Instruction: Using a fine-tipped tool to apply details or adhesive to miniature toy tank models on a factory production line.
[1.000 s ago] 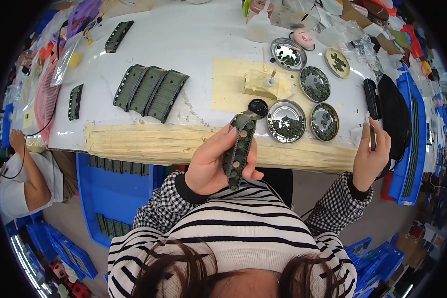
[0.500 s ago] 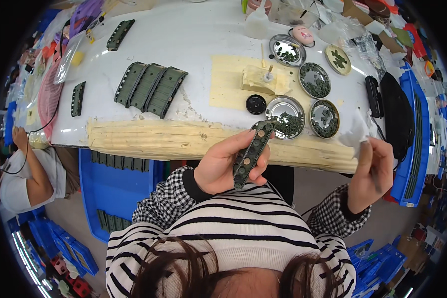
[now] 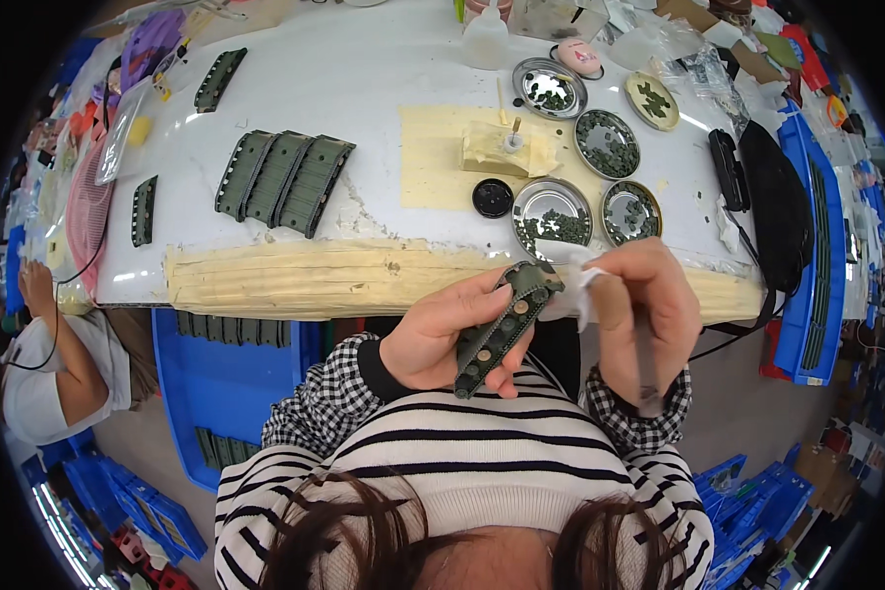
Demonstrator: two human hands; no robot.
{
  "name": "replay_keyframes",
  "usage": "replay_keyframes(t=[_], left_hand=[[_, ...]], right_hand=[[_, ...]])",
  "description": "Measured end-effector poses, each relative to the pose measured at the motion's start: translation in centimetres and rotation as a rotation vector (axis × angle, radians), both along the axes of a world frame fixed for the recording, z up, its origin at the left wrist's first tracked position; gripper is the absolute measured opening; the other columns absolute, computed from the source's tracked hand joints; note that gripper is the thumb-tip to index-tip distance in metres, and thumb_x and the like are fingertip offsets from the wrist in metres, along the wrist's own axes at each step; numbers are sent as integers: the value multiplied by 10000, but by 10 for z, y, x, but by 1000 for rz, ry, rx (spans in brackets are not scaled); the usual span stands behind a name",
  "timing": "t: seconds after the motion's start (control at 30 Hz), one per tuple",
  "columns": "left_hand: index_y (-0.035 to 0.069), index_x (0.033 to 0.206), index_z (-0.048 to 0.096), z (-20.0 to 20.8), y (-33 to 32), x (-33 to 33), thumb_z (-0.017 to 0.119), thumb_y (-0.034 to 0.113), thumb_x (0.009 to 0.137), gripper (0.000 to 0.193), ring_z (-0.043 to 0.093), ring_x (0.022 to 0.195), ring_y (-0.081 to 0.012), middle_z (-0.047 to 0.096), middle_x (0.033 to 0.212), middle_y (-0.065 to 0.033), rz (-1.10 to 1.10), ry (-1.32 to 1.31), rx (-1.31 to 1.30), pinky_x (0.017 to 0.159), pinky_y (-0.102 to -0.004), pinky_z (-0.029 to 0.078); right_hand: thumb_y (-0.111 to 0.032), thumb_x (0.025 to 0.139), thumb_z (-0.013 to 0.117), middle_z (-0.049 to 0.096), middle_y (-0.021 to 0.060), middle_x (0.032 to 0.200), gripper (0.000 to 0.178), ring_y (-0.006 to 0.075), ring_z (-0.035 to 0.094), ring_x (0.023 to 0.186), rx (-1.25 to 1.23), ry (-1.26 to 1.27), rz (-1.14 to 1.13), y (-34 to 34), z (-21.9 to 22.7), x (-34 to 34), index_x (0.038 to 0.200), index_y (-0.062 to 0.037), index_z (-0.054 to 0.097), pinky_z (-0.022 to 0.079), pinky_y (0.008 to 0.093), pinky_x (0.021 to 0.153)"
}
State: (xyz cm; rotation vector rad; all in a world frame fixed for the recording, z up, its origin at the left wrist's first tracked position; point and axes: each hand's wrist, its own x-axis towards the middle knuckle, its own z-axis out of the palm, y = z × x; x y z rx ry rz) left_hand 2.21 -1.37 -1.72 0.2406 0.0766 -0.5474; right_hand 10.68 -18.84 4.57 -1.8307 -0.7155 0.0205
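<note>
The left hand (image 3: 433,339) is wrapped around a long olive-green track strip with a row of round wheels (image 3: 501,327), thumb along one edge and fingers curled under the other, holding it slanted above the lap just short of the taped table edge (image 3: 295,280). The right hand (image 3: 639,305) pinches a scrap of white tissue (image 3: 580,290) against the strip's upper end, and seems also to hold a thin dark tool down along the palm, though blur leaves that unsure. As a judgement, the work is partway through: three matching green pieces (image 3: 283,182) lie finished side by side on the white table, with two more further left, while this strip is in hand. Round metal dishes of small green parts (image 3: 553,213) sit just beyond the hands.
</note>
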Motion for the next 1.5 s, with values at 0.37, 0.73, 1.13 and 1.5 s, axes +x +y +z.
replay_keyframes(t=[0.37,0.73,1.13,1.5], left_hand=[[2,1266,410,-5,4,2,317,277,1027,376,558,594,-158,551,787,-110,96,37,-157,616,-324,581],[6,1348,344,3,16,-4,327,362,1031,477,599,890,-181,591,1074,-176,548,-244,559,833,-311,488],[-61,1298,443,14,26,-6,246,513,1003,675,609,943,-169,625,1076,-160,557,-319,1077,844,-296,496],[-76,1149,597,13,21,-4,383,235,1023,398,521,803,-95,621,885,-65,727,-423,1139,747,-234,429]], right_hand=[[-48,910,621,660,101,901,153,120,625,809,75,-405,-657,-76,4,44,1009,68,623,504,214,681],[-105,876,649,632,131,950,209,213,631,793,-626,-339,-749,-117,-36,77,1057,-3,671,497,286,624],[-190,851,689,582,106,753,244,190,530,637,-844,-327,-608,-123,-40,82,910,43,647,423,303,580],[-97,853,680,576,69,757,133,140,497,593,-559,-491,-690,-106,-30,73,848,27,631,384,275,519]])
